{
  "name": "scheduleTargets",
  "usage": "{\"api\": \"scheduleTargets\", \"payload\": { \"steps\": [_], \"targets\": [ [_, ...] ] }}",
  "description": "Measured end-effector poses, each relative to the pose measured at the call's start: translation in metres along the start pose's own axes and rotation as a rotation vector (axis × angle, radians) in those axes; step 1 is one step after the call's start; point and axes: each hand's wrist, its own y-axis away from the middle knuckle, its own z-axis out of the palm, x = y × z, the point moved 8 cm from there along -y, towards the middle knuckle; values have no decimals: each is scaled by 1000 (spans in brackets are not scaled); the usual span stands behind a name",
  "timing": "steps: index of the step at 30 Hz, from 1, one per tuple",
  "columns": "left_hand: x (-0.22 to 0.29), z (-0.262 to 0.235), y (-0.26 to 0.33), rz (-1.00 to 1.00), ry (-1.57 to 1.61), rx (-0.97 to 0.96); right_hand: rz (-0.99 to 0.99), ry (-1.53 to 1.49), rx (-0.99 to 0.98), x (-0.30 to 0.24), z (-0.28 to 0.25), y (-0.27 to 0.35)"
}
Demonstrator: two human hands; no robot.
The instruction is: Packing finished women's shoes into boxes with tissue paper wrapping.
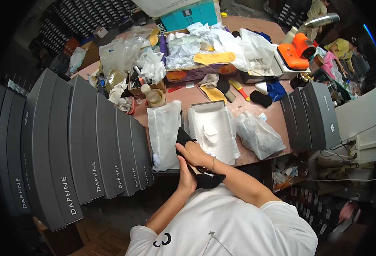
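A black shoe [211, 181] is held in front of my body, tilted, with its pointed end [183, 135] away from me. My left hand [186, 176] is wrapped round its side from below. Across the shoe lies my right hand [195, 154], fingers curled at its opening; whether they hold anything inside is hidden. Just beyond my hands, an open shoe box [208, 109] lined with white tissue contains a small white piece [211, 134]. Left of it lies a white translucent bag [164, 141], and to its right a filled, wrapped plastic bag [258, 134].
Dark grey shoe boxes [83, 136] stand in a long row at left, with a shorter stack [309, 117] at right. Behind are a carton [181, 76] of crumpled paper, a red-yellow brush [239, 88], a glass jar [155, 97] and an orange device [296, 53]. Other people appear at far right.
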Motion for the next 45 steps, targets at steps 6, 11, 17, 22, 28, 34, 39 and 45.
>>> {"api": "scheduleTargets", "payload": {
  "steps": [6,11,17,22,28,34,39,45],
  "targets": [
    [9,-58,-65,-229,-52,-10,77,-1,-12,-36,2,36],
    [26,-50,-54,-63,-282,37,29,-128,-126,-34,-1,43],
    [32,-34,-60,-34,-236,-88,-237,-104,89,-53,-28,77],
    [30,-38,-70,-96,-140,-36,64,-43,-86,-32,-7,27],
    [16,-46,-56,-128,-172,-141,-21,-451,-284,-27,-41,77],
    [-9,-16,-14,-254,279,-81,-114,607,204,87,-88,25],
    [-37,-31,2,-195,254,22,-65,639,126,102,-91,1],
    [-17,-24,-9,-100,161,128,-304,221,-26,-28,-85,71]
  ]
}}
